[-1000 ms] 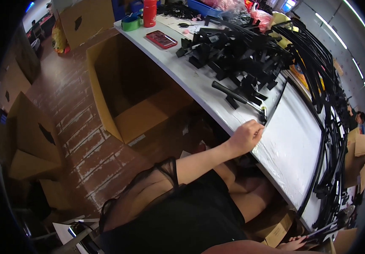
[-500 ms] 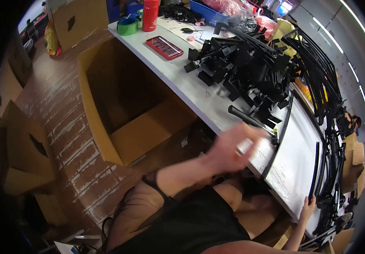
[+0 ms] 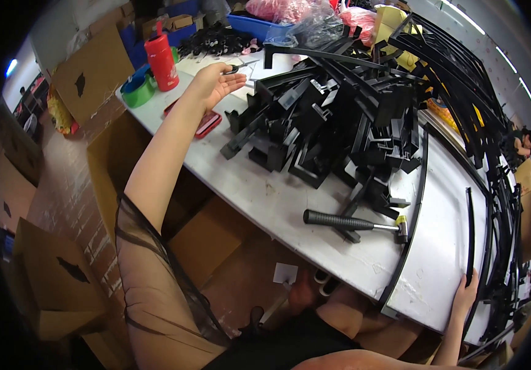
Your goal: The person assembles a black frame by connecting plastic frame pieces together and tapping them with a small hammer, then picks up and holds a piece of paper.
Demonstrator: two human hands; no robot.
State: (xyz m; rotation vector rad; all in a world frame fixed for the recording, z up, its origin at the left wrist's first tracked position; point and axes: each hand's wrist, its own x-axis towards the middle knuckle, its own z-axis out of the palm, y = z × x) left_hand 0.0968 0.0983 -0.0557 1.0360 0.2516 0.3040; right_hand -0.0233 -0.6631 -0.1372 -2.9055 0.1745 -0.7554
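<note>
My left hand [image 3: 216, 87] is stretched out over the far left of the table. Its thumb and forefinger are on the dark handle of a small pair of scissors [image 3: 238, 68], while the other fingers extend below. Under that wrist a red-cased phone [image 3: 208, 125] is partly covered. At the right side my right hand [image 3: 464, 297] grips the lower end of a thin black strip [image 3: 470, 231], which points away from me. Between the hands lies a hammer [image 3: 342, 221] with a black ribbed handle and a yellow-tipped head, touched by neither.
A large heap of black brackets [image 3: 333, 117] covers the table's middle. Long black strips [image 3: 502, 240] are stacked along the right. A red bottle [image 3: 162, 65], a green tape roll [image 3: 138, 92] and a blue bin [image 3: 256, 28] stand far left. Below the table edge is an open carton [image 3: 207, 237].
My left hand has swung from beside the hammer to the far left, reaching the scissors. The hammer is now fully uncovered. My right hand stays on the black strip. The view has shifted.
</note>
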